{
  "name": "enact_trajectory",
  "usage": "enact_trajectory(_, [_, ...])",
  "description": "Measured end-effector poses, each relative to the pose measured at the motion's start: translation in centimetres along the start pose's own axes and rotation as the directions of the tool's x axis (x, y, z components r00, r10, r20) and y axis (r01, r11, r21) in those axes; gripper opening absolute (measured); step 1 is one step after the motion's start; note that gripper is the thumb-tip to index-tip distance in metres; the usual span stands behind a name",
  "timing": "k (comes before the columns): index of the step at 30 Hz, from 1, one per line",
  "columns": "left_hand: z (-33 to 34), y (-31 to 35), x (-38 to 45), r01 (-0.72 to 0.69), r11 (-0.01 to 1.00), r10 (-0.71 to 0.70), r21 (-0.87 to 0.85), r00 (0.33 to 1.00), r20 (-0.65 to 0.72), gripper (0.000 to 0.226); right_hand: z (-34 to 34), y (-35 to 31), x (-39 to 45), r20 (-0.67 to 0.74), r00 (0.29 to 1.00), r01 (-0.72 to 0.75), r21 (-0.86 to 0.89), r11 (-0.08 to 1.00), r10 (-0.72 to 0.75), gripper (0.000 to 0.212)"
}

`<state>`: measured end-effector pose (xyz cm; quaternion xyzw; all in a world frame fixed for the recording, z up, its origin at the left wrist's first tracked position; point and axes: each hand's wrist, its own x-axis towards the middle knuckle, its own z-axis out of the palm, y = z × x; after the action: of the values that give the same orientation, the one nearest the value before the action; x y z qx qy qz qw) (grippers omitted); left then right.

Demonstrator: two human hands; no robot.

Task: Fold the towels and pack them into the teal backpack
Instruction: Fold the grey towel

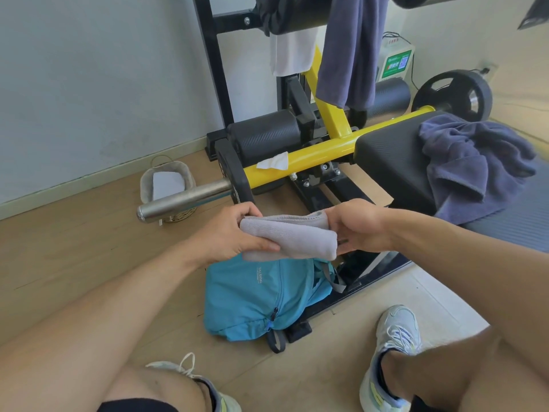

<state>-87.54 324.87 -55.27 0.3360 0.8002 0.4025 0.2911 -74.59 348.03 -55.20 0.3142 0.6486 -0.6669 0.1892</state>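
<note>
Wood floor, gym bench | I log 1 folded grey towel (pixel 288 237) above teal backpack (pixel 261 298) | left hand (pixel 228 233), right hand (pixel 356 227) each pinching 1 end | risk: fold slackens, bag mouth looks collapsed, towel snags.

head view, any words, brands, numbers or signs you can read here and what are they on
"TAI DING": my best reading of the small white print on the teal backpack; a smaller line under it is too small to read.
Green and white box on the wall: a QR code and white characters on its green label, with red characters above, all too blurred to read.
No other text is visible.
</note>
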Motion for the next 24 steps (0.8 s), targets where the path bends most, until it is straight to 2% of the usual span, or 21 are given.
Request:
enact_trajectory(1, [0.1, 0.0, 0.0, -0.002, 1.000, 0.001, 0.030, 1.000, 0.022, 0.051, 0.0, 0.1, -0.2, -0.009, 0.997, 0.069, -0.141, 0.988, -0.071, 0.043])
enact_trajectory(3, [0.5, 0.2, 0.1, -0.014, 0.997, 0.008, 0.081, 0.998, 0.068, 0.049, 0.5, 0.0, -0.7, 0.083, 0.984, 0.179, -0.376, 0.909, -0.159, 0.038])
enact_trajectory(5, [1.0, 0.3, 0.2, -0.014, 0.995, 0.003, 0.097, 0.994, 0.111, 0.046, 1.2, 0.1, -1.2, 0.232, 0.962, 0.250, -0.549, 0.798, -0.142, 0.068])
enact_trajectory(6, [1.3, 0.4, 0.2, -0.006, 0.996, -0.007, 0.094, 0.991, 0.134, 0.046, 1.6, 0.2, -1.3, 0.298, 0.948, 0.283, -0.615, 0.736, -0.115, 0.077])
enact_trajectory(8, [1.6, 0.4, 0.3, 0.014, 0.997, -0.028, 0.073, 0.981, 0.190, 0.046, 2.5, 0.8, -1.3, 0.365, 0.925, 0.344, -0.690, 0.637, -0.105, 0.068])
enact_trajectory(10, [1.7, 0.3, 0.3, 0.033, 0.998, -0.044, 0.048, 0.971, 0.236, 0.044, 2.9, 1.4, -0.9, 0.333, 0.928, 0.367, -0.727, 0.581, -0.169, 0.050])
enact_trajectory(11, [1.6, 0.2, 0.4, 0.042, 0.999, -0.050, 0.034, 0.968, 0.246, 0.041, 2.9, 1.5, -0.7, 0.328, 0.924, 0.379, -0.720, 0.582, -0.196, 0.043])
enact_trajectory(13, [1.2, -0.1, 0.4, 0.070, 0.997, -0.061, -0.025, 0.963, 0.263, 0.036, 2.6, 1.5, -0.4, 0.354, 0.920, 0.369, -0.643, 0.671, -0.167, 0.040])
enact_trajectory(15, [0.8, -0.3, 0.6, 0.082, 0.993, -0.056, -0.087, 0.960, 0.276, 0.034, 2.2, 1.3, -0.4, 0.411, 0.908, 0.315, -0.531, 0.787, -0.087, 0.043])
enact_trajectory(18, [0.4, -0.5, 0.8, 0.086, 0.986, -0.042, -0.143, 0.957, 0.286, 0.032, 2.0, 1.2, -0.1, 0.469, 0.883, 0.207, -0.406, 0.890, 0.008, 0.053])
enact_trajectory(22, [0.6, -0.8, 1.0, 0.116, 0.979, -0.071, -0.169, 0.966, 0.250, 0.040, 2.0, 1.3, 1.0, 0.445, 0.894, 0.115, -0.332, 0.936, 0.048, 0.060])
enact_trajectory(24, [1.0, -1.1, 1.2, 0.126, 0.981, -0.097, -0.148, 0.977, 0.191, 0.040, 1.9, 1.4, 1.6, 0.392, 0.918, 0.073, -0.310, 0.948, 0.057, 0.056])
